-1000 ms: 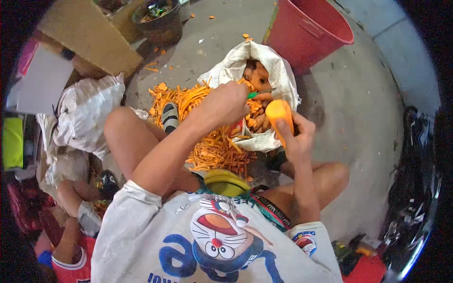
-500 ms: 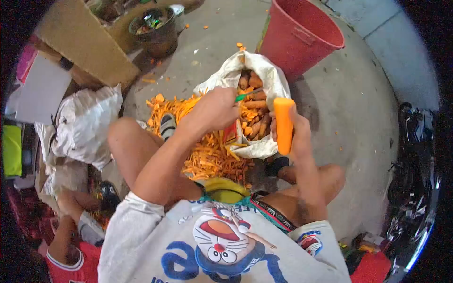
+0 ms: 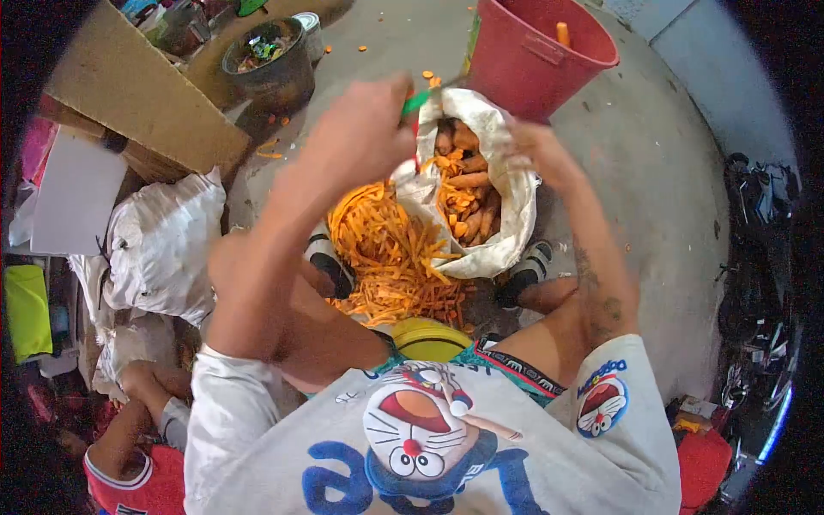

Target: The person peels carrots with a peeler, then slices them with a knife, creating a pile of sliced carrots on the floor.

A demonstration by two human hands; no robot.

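My left hand (image 3: pixel 369 120) is closed around a green-handled tool (image 3: pixel 416 104), above the left side of an open white sack (image 3: pixel 518 206). My right hand (image 3: pixel 534 150), somewhat blurred, has its fingers closed at the sack's upper right rim. Unpeeled carrots (image 3: pixel 469 180) and orange pieces lie inside the sack. A peeled carrot (image 3: pixel 562 34) shows within the red bucket (image 3: pixel 536 73), beyond my hands. Orange peelings (image 3: pixel 386 249) are heaped between my legs, left of the sack.
A dark pot (image 3: pixel 270 73) and a cardboard sheet (image 3: pixel 142 86) stand at the upper left. Below them is a full white bag (image 3: pixel 163 245). Another person in red (image 3: pixel 142 476) is at the lower left. A yellow rounded object (image 3: pixel 429 339) sits before my lap.
The peeled carrot has left my right hand, and one now shows in the bucket. My right hand has moved up to the sack rim. My left hand has risen with the tool.
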